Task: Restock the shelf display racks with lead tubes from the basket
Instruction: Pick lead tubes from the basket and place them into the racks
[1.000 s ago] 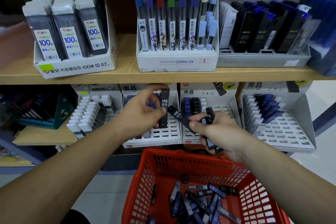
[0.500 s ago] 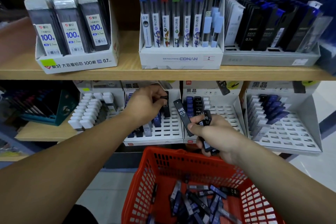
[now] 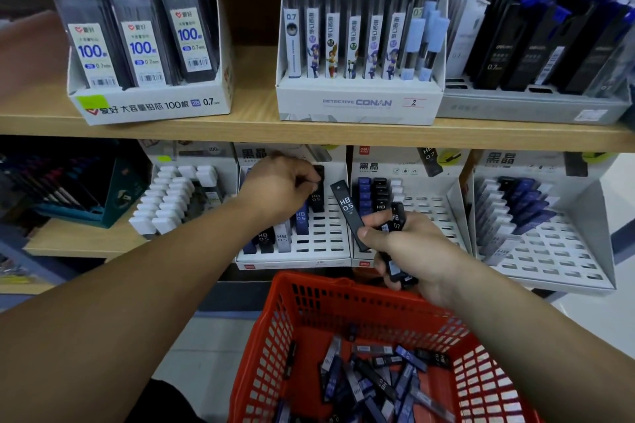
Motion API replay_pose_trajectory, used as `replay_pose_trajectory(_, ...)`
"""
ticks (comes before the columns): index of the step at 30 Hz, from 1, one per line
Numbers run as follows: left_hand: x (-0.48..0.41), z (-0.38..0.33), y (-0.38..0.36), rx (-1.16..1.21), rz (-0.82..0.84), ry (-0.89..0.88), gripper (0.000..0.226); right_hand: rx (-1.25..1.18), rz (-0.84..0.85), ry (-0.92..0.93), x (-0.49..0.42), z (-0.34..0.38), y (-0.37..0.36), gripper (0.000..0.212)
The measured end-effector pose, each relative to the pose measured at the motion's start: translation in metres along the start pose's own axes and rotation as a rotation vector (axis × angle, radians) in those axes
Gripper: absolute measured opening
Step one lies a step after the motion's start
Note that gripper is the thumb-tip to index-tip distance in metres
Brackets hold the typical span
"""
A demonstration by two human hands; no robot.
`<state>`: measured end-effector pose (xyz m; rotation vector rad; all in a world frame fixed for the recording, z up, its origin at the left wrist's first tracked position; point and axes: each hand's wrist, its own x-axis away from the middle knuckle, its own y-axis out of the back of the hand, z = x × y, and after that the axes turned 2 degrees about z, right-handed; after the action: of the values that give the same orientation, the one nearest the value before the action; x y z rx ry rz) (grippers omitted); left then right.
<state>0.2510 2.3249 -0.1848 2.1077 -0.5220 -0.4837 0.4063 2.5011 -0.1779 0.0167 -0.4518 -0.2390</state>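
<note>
My left hand (image 3: 280, 187) pinches a black HB 0.5 lead tube (image 3: 316, 194) standing in the back row of the white slotted rack (image 3: 323, 244) on the lower shelf. Other black, blue and grey tubes stand in that rack's front slots. My right hand (image 3: 409, 251) holds a bundle of black tubes over the basket's far rim, with one HB 0.5 tube (image 3: 347, 208) sticking up between thumb and finger. The red plastic basket (image 3: 309, 306) below holds several loose black and blue tubes (image 3: 371, 378).
A second slotted rack (image 3: 426, 209) stands behind my right hand, and a third rack (image 3: 549, 251) farther right. A box of white-capped tubes (image 3: 171, 199) sits left. The wooden shelf (image 3: 309, 134) above carries three lead boxes. The floor is pale.
My left hand has pushed its black tube down into the rack's back row. My right hand has turned the protruding HB 0.5 tube more upright. The view has moved closer.
</note>
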Motion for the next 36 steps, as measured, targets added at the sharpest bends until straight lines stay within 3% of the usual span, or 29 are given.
replay_pose_trajectory(2,0.001,-0.006,0.0,-0.109,-0.057,-0.116,0.018,-0.01,-0.006,0.007,-0.001,0.0,-0.001,0.02)
replay_pose_trajectory(4,0.005,-0.017,0.003,-0.047,-0.141,-0.171,0.021,-0.033,-0.015,0.01,-0.002,0.001,-0.002,0.02)
replay_pose_trajectory(9,0.022,-0.042,0.012,0.356,0.083,-0.061,0.003,-0.092,-0.009,0.019,-0.005,0.002,-0.009,0.021)
replay_pose_trajectory(12,0.017,-0.032,0.018,0.435,-0.031,-0.011,0.01,-0.142,-0.036,0.016,-0.007,0.003,-0.01,0.016)
replay_pose_trajectory(15,0.013,-0.02,0.019,0.397,-0.119,0.068,0.016,-0.182,-0.06,-0.056,-0.005,0.003,-0.005,0.029)
replay_pose_trajectory(18,0.013,-0.01,0.006,0.325,-0.013,0.03,0.016,-0.214,0.003,-0.129,0.0,0.003,0.0,0.039)
replay_pose_trajectory(27,0.008,0.002,0.002,0.162,-0.043,-0.004,0.008,-0.389,0.154,-0.201,0.008,0.007,0.013,0.022)
replay_pose_trajectory(31,0.006,0.003,0.0,0.263,-0.088,0.005,0.007,-0.467,0.171,-0.22,0.009,0.009,0.015,0.018)
replay_pose_trajectory(36,0.006,-0.003,0.0,0.254,-0.065,-0.032,0.011,-0.548,0.194,-0.219,0.009,0.011,0.018,0.041)
